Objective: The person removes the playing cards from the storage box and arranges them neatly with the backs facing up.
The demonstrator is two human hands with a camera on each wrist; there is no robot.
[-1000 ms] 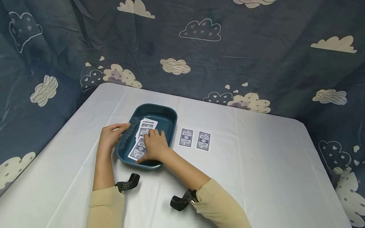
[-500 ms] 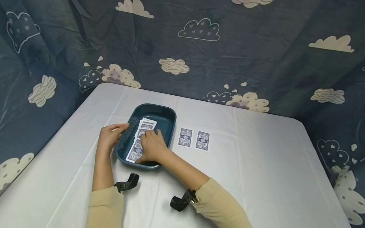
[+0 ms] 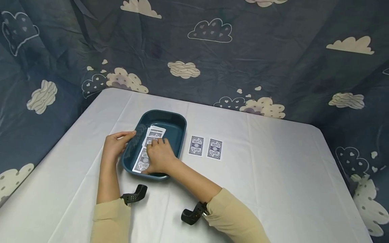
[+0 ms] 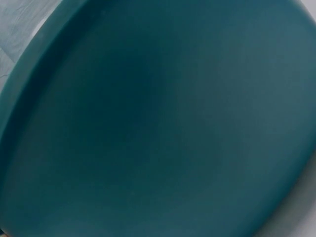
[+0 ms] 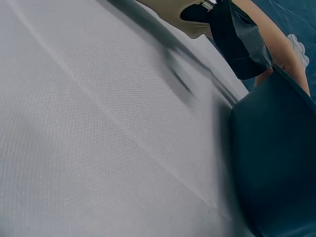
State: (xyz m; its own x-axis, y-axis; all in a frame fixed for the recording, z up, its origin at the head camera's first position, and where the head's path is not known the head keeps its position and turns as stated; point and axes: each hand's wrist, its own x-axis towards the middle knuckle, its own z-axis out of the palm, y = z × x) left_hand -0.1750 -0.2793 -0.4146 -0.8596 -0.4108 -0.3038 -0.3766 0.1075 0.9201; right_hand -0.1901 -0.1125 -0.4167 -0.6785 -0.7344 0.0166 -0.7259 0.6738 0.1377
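Observation:
In the head view a dark teal tray (image 3: 128,158) holds several overlapping playing cards (image 3: 143,161), backs up, fanned along its left side. My left hand (image 3: 113,145) grips the tray's left rim between thumb and fingers. My right hand (image 3: 160,156) reaches into the tray over the nearest card, thumb at its near end and bent fingers further up its right side, hiding part of it. The left wrist view is filled by the tray's outer wall (image 4: 163,123). In the right wrist view the tray (image 5: 276,158) stands at the right; the right hand is out of sight.
Two more playing cards, a left one (image 3: 196,146) and a right one (image 3: 214,149), lie face down side by side right of the tray. A white cloth (image 3: 282,175) covers the table. A dark cloud-patterned curtain (image 3: 261,60) hangs behind it.
My right hand has shifted slightly left inside the tray, and the nearest card has slid left and straightened with it. My left hand stays at the rim; the view has drifted a little.

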